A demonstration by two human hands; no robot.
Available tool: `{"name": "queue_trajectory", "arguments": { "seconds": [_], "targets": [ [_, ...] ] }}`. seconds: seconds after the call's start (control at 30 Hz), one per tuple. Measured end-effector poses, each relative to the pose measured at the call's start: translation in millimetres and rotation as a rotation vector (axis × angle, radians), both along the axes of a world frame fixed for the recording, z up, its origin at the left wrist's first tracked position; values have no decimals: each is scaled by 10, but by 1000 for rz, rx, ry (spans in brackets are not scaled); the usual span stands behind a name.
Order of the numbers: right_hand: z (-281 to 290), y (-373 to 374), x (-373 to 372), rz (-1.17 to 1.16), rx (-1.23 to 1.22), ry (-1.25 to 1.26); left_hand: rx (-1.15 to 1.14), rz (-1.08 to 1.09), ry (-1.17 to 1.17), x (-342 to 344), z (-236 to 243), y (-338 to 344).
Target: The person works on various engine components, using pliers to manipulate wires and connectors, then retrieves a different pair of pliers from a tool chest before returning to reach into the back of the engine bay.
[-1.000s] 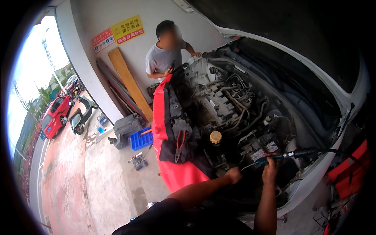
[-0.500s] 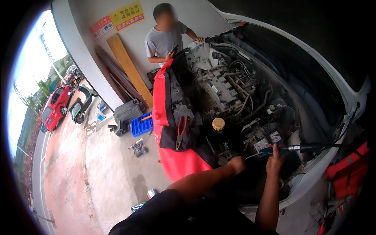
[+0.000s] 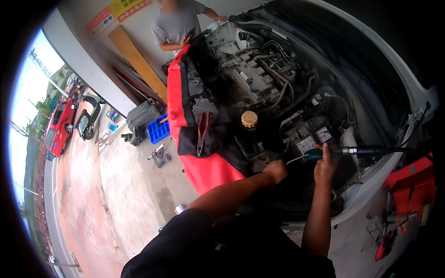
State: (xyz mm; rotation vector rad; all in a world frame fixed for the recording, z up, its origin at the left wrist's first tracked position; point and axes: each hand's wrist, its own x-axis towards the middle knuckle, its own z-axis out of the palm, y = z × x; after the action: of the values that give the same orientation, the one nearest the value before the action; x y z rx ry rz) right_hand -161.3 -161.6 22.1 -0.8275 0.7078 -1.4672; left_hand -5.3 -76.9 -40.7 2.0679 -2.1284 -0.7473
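— Across the right side, from twelve o'clock to five, a white car (image 3: 371, 197) with its dusty grey engine (image 3: 255, 78) exposed is seen. Who could be hurt there?

— At eleven o'clock, another person (image 3: 174, 30) in a grey short-sleeved shirt is seen with one hand (image 3: 221, 19) on the car's edge; it could be struck if a part were knocked loose.

— And the long red fabric cover (image 3: 176, 88) with a black border, draped from eleven o'clock to nearly seven?

— It could be dragged askew if leaned on. At three o'clock, an apparent battery (image 3: 307, 144), dark and boxy with a pale label, could be shorted if bare metal were laid across its terminals.

— Can trouble be caused by the thick black hose (image 3: 384, 150), also at three?

— If it were snagged, the slim dark-green hand tool (image 3: 311, 154), just past three, could be jerked aside.

— How is that tool held?

— By the right hand (image 3: 325, 169), between three and four, with fingers wrapped round its body. At four, the left hand (image 3: 276, 171) is curled; whether anything is clamped in it cannot be told.

— And the red-handled steel pliers (image 3: 202, 139), laid at nine?

— They could be tipped off if the cover were tugged. Lastly, the thin silvery metal rod (image 3: 295, 160), run from the tool's tip toward the left hand, could be made to slip by uneven pressure, and knuckles scraped.
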Motion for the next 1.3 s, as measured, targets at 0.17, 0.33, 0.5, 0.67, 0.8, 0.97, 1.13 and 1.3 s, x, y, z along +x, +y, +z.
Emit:
{"name": "queue_trajectory", "arguments": {
  "seconds": [0.17,0.33,0.5,0.67,0.8,0.97,1.13,1.3],
  "targets": [
    [47,37,60,-24,23,-10,-115,-142,-32,97,-352,-12],
    [46,28,144,-88,75,31,-52,-259,-121,147,-160,36],
    [23,41,46,-153,225,137,93,-53,257,34,-258,119],
    [-54,81,48,-145,192,180,-59,-19,472,146,-161,240],
    [-140,93,-30,-108,229,238,-281,25,474,111,-236,307],
    [72,-1,243,-137,83,446,-94,114,461,120,-80,206],
    [59,-21,281,-172,45,504,-100,138,385,107,-107,229],
    [-64,-1,75,-85,102,431,-45,109,431,108,-81,216]
  ]
}}
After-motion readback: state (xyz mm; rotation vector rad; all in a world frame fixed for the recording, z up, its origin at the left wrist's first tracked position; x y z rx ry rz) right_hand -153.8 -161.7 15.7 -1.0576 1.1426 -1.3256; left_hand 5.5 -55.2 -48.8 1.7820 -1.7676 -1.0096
